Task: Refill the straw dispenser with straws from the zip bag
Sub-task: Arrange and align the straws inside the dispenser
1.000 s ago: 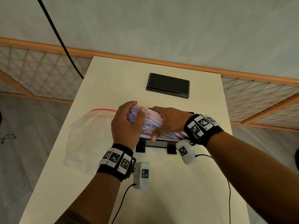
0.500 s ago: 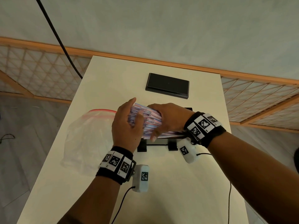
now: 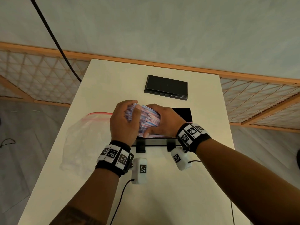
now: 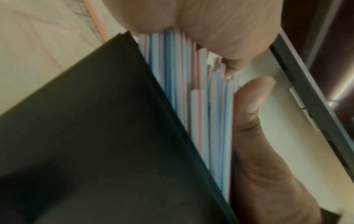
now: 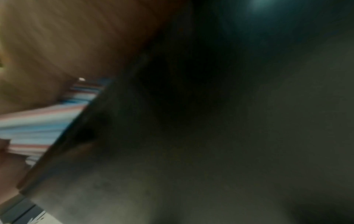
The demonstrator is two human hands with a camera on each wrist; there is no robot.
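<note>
A thick bundle of paper-wrapped straws (image 3: 146,118), striped blue, pink and white, lies across the open top of the black straw dispenser (image 3: 182,113). My left hand (image 3: 125,122) grips the bundle's left end, fingers curled over it. My right hand (image 3: 162,121) grips its middle from the right, thumb at the near side. In the left wrist view the straws (image 4: 203,97) sit against the dispenser's black wall (image 4: 99,136), my thumb beside them. The right wrist view is dark and blurred, with straws (image 5: 42,121) at its left. The zip bag (image 3: 84,137) lies limp to the left.
The dispenser's black lid (image 3: 166,89) lies flat at the far side of the white table (image 3: 162,200). The bag hangs over the table's left edge. Wrist camera cables trail over the near table. A black cable (image 3: 53,38) hangs at the back left.
Both hands have shifted the bundle slightly away from me over the dispenser, and my left fingers have curled further round its end. Bag and lid have not moved.
</note>
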